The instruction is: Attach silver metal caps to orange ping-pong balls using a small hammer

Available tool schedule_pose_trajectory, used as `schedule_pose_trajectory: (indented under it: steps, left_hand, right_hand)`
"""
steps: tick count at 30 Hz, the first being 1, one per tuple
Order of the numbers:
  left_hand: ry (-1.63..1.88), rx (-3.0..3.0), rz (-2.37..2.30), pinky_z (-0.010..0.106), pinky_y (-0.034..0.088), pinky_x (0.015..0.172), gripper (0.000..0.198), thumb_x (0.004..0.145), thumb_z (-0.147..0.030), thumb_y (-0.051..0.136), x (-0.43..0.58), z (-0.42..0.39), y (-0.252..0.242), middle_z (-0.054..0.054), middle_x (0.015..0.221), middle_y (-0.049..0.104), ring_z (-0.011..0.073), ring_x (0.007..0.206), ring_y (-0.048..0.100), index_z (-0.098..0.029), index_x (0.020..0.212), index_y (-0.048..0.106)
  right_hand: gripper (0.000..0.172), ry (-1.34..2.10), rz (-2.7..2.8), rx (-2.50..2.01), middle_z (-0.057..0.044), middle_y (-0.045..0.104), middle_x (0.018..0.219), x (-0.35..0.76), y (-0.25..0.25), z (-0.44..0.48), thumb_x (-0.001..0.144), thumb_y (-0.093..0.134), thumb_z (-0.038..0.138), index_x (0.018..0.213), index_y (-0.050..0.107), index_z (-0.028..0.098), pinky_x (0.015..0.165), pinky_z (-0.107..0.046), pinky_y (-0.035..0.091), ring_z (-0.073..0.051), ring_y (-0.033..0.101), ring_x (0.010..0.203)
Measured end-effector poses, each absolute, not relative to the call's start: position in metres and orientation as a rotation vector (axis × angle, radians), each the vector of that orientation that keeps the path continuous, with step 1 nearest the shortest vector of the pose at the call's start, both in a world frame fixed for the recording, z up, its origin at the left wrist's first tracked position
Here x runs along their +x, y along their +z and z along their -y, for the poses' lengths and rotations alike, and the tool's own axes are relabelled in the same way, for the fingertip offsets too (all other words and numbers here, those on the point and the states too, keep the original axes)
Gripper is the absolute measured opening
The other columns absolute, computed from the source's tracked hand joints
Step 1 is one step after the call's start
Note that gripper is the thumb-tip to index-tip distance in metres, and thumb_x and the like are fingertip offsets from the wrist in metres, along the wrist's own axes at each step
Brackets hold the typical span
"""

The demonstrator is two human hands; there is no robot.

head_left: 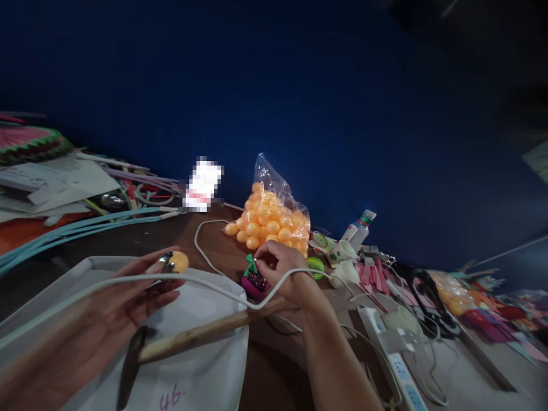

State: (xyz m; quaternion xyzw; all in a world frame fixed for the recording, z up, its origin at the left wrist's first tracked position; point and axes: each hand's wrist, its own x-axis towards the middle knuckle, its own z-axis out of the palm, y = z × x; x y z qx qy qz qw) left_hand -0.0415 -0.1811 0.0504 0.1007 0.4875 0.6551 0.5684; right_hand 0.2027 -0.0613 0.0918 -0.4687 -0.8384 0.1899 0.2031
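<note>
My left hand (148, 294), over the white tray, holds an orange ball (180, 262) with shiny dark and silver patches on one side. The fingers lie around the ball. My right hand (283, 267) reaches to a small purple container (252, 287) filled with dark, glittering bits. Its thumb and index finger are pinched together there; what they hold, if anything, is too small to make out. A green bow (251, 264) stands at the container's rim. A hammer (192, 339) lies across the tray (205, 371), its wooden handle passing over the right edge.
A clear bag of orange balls (272, 220) stands behind my hands. A white cable (188, 277) crosses in front of both arms. Power strips (400, 365), cups (345, 273) and a bottle (363, 228) stand right. A bright phone screen (203, 185) and light-blue tubes (107, 218) are left.
</note>
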Motion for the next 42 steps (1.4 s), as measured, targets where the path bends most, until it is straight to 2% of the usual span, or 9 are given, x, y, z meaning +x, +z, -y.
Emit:
schedule_pose_trajectory:
  steps: [5,9,14,16,19,24,28,37,42]
  left_hand:
    - [1.518,0.234,-1.169,0.026,0.064,0.066,0.029,0.077,-0.014,0.074,-0.037,0.183,0.06,0.006,0.094,0.082,0.0197,0.077,0.076,-0.016,0.107,0.075]
    - [1.503,0.21,-1.181,0.03,0.065,0.068,0.023,0.072,-0.016,0.079,-0.033,0.184,0.059,0.011,0.086,0.081,0.0241,0.078,0.077,-0.013,0.095,0.077]
    - [1.519,0.236,-1.183,0.03,0.064,0.068,0.016,0.071,-0.013,0.079,-0.029,0.184,0.058,0.009,0.084,0.08,0.0234,0.078,0.076,-0.016,0.086,0.077]
    - [1.52,0.244,-1.174,0.031,0.064,0.069,0.014,0.073,-0.013,0.078,-0.028,0.184,0.06,0.009,0.084,0.08,0.0229,0.078,0.076,-0.017,0.087,0.077]
    - [1.527,0.247,-1.146,0.03,0.063,0.07,0.013,0.076,-0.017,0.078,-0.027,0.184,0.061,0.008,0.09,0.08,0.0224,0.081,0.076,-0.018,0.09,0.077]
    - [1.501,0.248,-1.082,0.028,0.063,0.068,0.023,0.08,-0.018,0.075,-0.03,0.183,0.054,0.008,0.089,0.08,0.02,0.079,0.075,-0.018,0.103,0.076]
    - [1.474,0.286,-1.068,0.025,0.062,0.068,0.029,0.083,-0.023,0.074,-0.033,0.183,0.049,0.008,0.092,0.08,0.0199,0.082,0.076,-0.018,0.111,0.074]
    - [1.45,0.323,-1.066,0.026,0.061,0.071,0.03,0.078,-0.029,0.079,-0.033,0.186,0.05,0.008,0.098,0.08,0.0218,0.086,0.076,-0.02,0.107,0.076]
    - [1.485,0.311,-1.083,0.027,0.061,0.068,0.032,0.076,-0.027,0.081,-0.032,0.185,0.053,0.009,0.094,0.08,0.0214,0.082,0.076,-0.019,0.107,0.076]
  right_hand:
    - [0.01,0.733,2.104,-1.181,0.001,0.071,0.076,0.19,0.082,0.069,0.078,0.065,0.022,0.085,0.071,0.021,0.063,-0.025,0.049,-0.014,0.063,0.066]
    - [0.012,0.935,1.98,-1.168,-0.002,0.072,0.076,0.18,0.079,0.073,0.077,0.07,0.027,0.085,0.072,0.02,0.059,-0.025,0.048,-0.014,0.062,0.063]
    - [0.019,1.055,1.95,-1.205,-0.003,0.071,0.074,0.174,0.079,0.074,0.077,0.074,0.038,0.083,0.073,0.019,0.058,-0.027,0.047,-0.015,0.061,0.062]
    - [0.018,1.064,1.916,-1.194,-0.004,0.072,0.077,0.173,0.076,0.073,0.077,0.073,0.034,0.087,0.072,0.019,0.059,-0.027,0.048,-0.016,0.062,0.065]
    - [0.026,1.106,1.896,-1.157,-0.005,0.072,0.082,0.172,0.071,0.071,0.08,0.069,0.031,0.102,0.072,0.019,0.063,-0.028,0.051,-0.017,0.065,0.07]
    - [0.018,0.985,2.048,-1.16,-0.002,0.068,0.073,0.17,0.073,0.07,0.085,0.062,0.031,0.095,0.072,0.02,0.062,-0.028,0.05,-0.017,0.064,0.065]
    - [0.015,0.901,2.07,-1.097,-0.004,0.071,0.083,0.165,0.076,0.07,0.084,0.062,0.03,0.092,0.072,0.021,0.066,-0.028,0.05,-0.017,0.064,0.072]
    - [0.023,1.068,1.993,-1.045,-0.006,0.07,0.077,0.157,0.075,0.072,0.083,0.069,0.04,0.089,0.075,0.019,0.06,-0.027,0.048,-0.017,0.063,0.068]
    - [0.021,1.155,1.901,-1.038,-0.006,0.071,0.081,0.157,0.066,0.073,0.082,0.07,0.037,0.093,0.075,0.019,0.063,-0.029,0.05,-0.018,0.063,0.07]
